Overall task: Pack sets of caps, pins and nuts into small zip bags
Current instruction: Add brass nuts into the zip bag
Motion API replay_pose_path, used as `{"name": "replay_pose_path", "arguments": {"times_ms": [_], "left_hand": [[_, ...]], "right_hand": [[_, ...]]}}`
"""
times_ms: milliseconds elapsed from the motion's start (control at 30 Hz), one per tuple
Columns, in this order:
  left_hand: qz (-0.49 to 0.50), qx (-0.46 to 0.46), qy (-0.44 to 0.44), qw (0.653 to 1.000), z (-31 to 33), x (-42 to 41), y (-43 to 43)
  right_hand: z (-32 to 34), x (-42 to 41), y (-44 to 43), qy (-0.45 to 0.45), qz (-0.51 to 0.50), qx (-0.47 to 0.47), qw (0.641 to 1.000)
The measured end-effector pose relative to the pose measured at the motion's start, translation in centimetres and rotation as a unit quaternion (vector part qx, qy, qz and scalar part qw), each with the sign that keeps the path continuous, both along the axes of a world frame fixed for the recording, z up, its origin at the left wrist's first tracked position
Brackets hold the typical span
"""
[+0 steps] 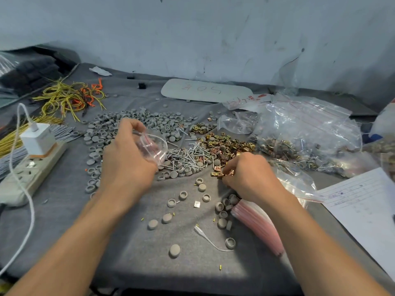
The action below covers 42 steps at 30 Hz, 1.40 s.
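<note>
Head view: left hand (126, 159), fingers curled round a small clear zip bag (152, 146), its red-striped mouth held open above the grey-clothed counter (128, 253); contents indistinct. Right hand (250, 176), fingers pinching brass-coloured square nuts (220, 173) at the near edge of the nut pile. Silver pins (186, 155) are heaped between the hands; round grey caps (128, 122) are spread to the left. Large crinkled clear bag (299, 133), right, holds mixed hardware. Stack of pink-edged flat bags (258, 225) lies just beside the right wrist.

place: packing workbench | evidence: heaped caps (136, 122), pins (186, 154), nuts (227, 144), zip bags (257, 223)
</note>
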<state>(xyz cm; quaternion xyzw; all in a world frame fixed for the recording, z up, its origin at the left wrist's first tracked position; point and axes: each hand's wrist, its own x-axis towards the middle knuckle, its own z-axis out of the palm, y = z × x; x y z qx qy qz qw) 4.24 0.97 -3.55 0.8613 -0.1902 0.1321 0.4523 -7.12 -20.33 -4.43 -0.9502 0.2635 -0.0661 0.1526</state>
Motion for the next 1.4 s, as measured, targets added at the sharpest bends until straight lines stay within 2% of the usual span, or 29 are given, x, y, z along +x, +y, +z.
{"name": "replay_pose_path", "arguments": {"times_ms": [67,167,367,433,500,600,733,800,933,1033,1133,1400], "left_hand": [[-0.015,0.068,-0.020,0.997,-0.6,-0.1,-0.3],[-0.029,0.138,0.001,0.990,-1.4,-0.6,-1.0],[-0.043,0.154,0.010,0.987,-1.8,-1.0,-1.3],[-0.042,0.152,0.015,0.987,-1.7,-0.7,-1.2],[-0.041,0.154,0.013,0.987,-1.7,-0.6,-1.1],[-0.049,0.153,0.007,0.987,-1.7,-0.6,-1.1],[-0.063,0.149,0.004,0.987,-2.0,-0.8,-1.4],[-0.061,0.146,-0.006,0.987,-2.0,-0.8,-1.6],[-0.067,0.149,-0.030,0.986,-2.2,-1.2,-1.6],[-0.064,0.154,-0.033,0.985,-2.2,-1.1,-1.5],[-0.065,0.155,-0.030,0.985,-2.1,-1.2,-1.6],[-0.073,0.163,-0.028,0.984,-2.0,-1.7,-1.8]], "right_hand": [[-0.3,0.5,0.5,0.002,0.014,-0.007,1.000],[-0.9,1.2,1.3,-0.013,0.032,-0.020,0.999],[-1.7,2.2,2.2,-0.021,0.027,-0.073,0.997],[-1.7,2.1,2.2,-0.046,0.023,-0.030,0.998],[-1.4,1.8,2.2,-0.115,0.017,0.076,0.990],[-0.7,0.9,2.8,-0.210,0.031,0.235,0.949],[-0.2,0.1,3.6,-0.243,0.025,0.382,0.892],[0.0,0.0,3.9,-0.252,0.006,0.462,0.850],[0.5,-0.2,3.5,-0.248,-0.021,0.619,0.745],[0.8,-0.5,3.1,-0.233,0.000,0.691,0.684],[1.0,-0.7,2.9,-0.233,0.032,0.708,0.666],[0.6,-0.9,3.2,-0.221,0.108,0.683,0.687]]}}
